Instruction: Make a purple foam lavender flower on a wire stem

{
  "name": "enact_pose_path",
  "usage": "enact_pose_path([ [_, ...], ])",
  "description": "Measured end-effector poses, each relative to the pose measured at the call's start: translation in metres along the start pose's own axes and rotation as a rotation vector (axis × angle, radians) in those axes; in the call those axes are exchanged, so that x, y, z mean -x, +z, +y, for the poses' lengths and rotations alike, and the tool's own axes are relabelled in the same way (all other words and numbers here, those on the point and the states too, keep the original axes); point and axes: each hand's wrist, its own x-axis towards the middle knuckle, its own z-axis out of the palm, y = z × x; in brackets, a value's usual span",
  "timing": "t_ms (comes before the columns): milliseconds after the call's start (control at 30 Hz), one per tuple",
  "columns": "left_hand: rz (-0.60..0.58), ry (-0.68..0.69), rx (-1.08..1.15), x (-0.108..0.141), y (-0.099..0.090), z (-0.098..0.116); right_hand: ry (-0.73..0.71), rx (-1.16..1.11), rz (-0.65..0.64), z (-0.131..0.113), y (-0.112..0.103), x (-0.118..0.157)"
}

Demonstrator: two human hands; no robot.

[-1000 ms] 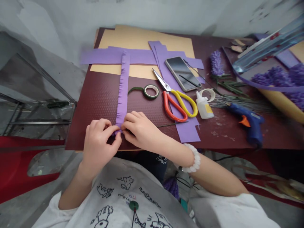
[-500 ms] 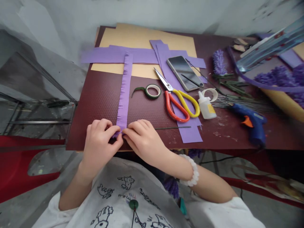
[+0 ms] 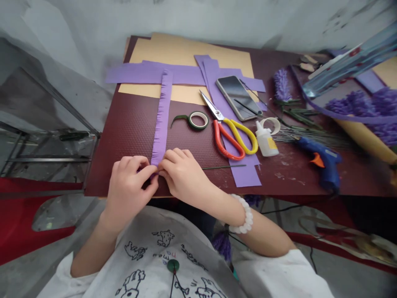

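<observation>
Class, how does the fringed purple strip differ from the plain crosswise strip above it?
The fringed strip has snipped edges, the crosswise strip straight ones. It runs toward the person, the crosswise strip sideways. Only it is held, by left hand and right hand. Both are purple.

Small upside-down lettering [image 3: 169,253] on the white T-shirt [image 3: 145,269] is too blurred to read.

The one view comes from a camera worn on the person's head, facing forward and steeply down. It sits close above the shirt [image 3: 161,256], which fills the bottom edge. The left hand [image 3: 130,190] and right hand [image 3: 182,178] lie just beyond it, near the lens, with the worktop [image 3: 124,136] across the middle and a wall [image 3: 186,16] along the top.
</observation>
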Motion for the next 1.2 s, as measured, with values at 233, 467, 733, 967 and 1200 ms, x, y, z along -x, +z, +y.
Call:
enact_pose_path([
  [233,-0.018,-0.060,0.004,-0.005,0.001,0.003,-0.091,-0.046,0.216,0.003,0.007,0.016],
  [467,-0.109,-0.156,0.123,-0.015,0.001,0.000,-0.163,0.108,0.240,0.001,0.009,0.012],
  [733,-0.058,-0.059,0.072,-0.010,0.002,-0.003,0.083,-0.073,-0.026,0.004,0.002,-0.011],
  [967,-0.040,-0.102,0.021,-0.014,0.004,-0.002,0.073,-0.141,0.141,0.008,0.009,0.000],
  [1200,-0.087,-0.191,0.054,-0.021,0.005,-0.001,-0.141,0.155,0.327,0.005,0.012,0.009],
])
